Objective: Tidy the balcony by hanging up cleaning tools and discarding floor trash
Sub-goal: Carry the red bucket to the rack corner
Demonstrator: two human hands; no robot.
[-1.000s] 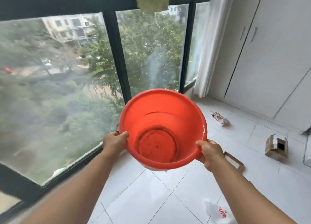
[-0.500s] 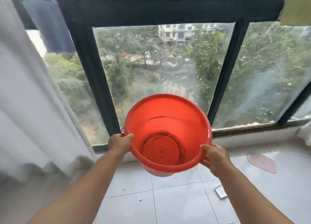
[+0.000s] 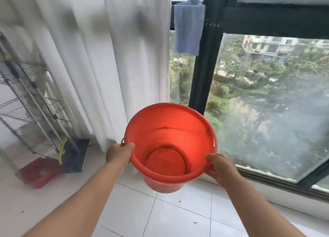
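You held the orange bucket (image 3: 170, 146) off the floor, in front of you, between the white curtain (image 3: 110, 62) and the window frame (image 3: 201, 72). Your left hand (image 3: 119, 155) gripped the rim, thumb curled over the lip; your right hand (image 3: 220, 167) gripped the opposite rim the same way. The bucket looked empty, mouth tilted toward you.

Risks noted:
- The grip was on the rim only, not the handle. A slip of either thumb would likely have dropped the bucket on the tiles (image 3: 160, 215).
- The view was blurred at left, so the wire rack (image 3: 26, 108), the dark dustpan (image 3: 74, 154) and the red tray (image 3: 38, 171) were poorly resolved. Swinging the bucket left could have caught the curtain or knocked them.
- Small dark specks lay on the floor; stepping forward could have scattered them.
- The blue cloth (image 3: 188, 28) hung on the frame above, well clear.
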